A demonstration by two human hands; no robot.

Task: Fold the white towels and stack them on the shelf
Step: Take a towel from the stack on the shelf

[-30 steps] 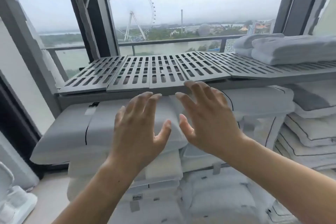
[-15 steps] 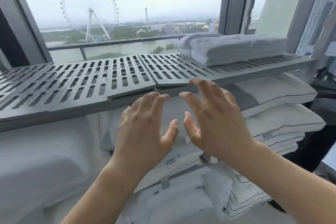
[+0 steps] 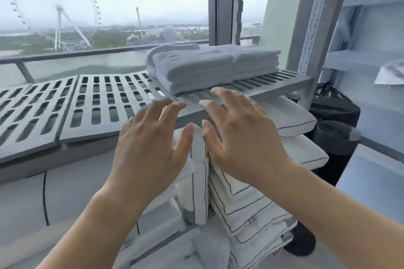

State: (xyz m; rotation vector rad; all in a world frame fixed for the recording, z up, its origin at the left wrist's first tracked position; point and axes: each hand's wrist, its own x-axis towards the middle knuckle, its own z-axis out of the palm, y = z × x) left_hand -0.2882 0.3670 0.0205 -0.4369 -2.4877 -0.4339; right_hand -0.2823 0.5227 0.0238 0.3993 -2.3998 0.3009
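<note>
**Both hands empty and spread before the towel shelf**

Head view: The left hand (image 3: 149, 155) and the right hand (image 3: 247, 146) were raised side by side at the centre of the frame, backs toward the camera. The fingers of both were straight and fanned wide, and neither hand held anything. The thumbs pointed toward each other with a narrow gap between them. In that gap showed the top of a white piped cushion (image 3: 199, 181) standing on edge on a lower level. Whether the thumbs touched it could not be told.

The folded white towels (image 3: 207, 65) lay at about 12 o'clock from the hands, stacked on the right end of the grey slotted shelf (image 3: 98, 102), just beyond the fingertips and apart from them. More folded towels lay just beside the front stack, toward 1 o'clock. The shelf's left part, at 9 to 10 o'clock, showed bare slats.

Below the shelf, at 3 o'clock from the right hand, white pillows with dark piping (image 3: 295, 118) lay flat one above another. A slumped stack of piped linens (image 3: 251, 199) sat at 5 o'clock. A black bin (image 3: 336, 135) stood farther right, past the shelf's perforated upright (image 3: 310, 17). Through the window behind, at 10 o'clock, a Ferris wheel (image 3: 54, 6) stood under a grey sky.
</note>
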